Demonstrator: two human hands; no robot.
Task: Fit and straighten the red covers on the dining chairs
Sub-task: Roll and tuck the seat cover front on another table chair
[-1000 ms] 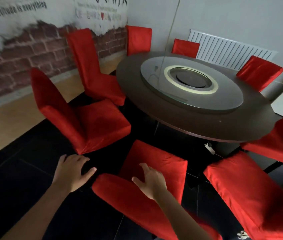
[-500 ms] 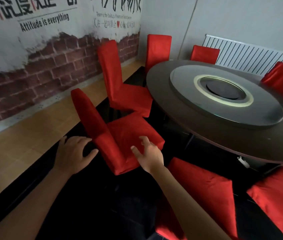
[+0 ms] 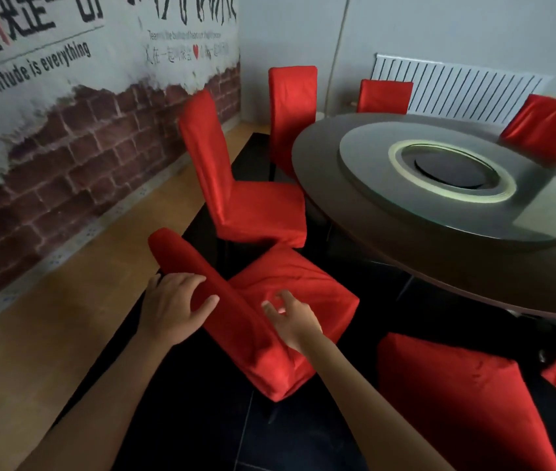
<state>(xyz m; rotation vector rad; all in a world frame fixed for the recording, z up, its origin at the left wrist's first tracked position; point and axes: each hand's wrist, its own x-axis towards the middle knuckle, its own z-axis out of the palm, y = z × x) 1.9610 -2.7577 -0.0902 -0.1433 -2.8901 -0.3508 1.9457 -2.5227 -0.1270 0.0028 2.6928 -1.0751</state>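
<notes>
Red cloth covers the nearest chair (image 3: pixel 269 311), which stands on the dark floor beside the round tabletop (image 3: pixel 405 239), its backrest leaning toward the camera. The left hand (image 3: pixel 174 307) lies on the back's top edge with fingers curved over the fabric, though whether it truly grips is unclear; the right hand (image 3: pixel 290 317) hovers just above the seat, fingers spread and loosely bent, holding nothing. More covered chairs (image 3: pixel 235 185) ring the tabletop.
</notes>
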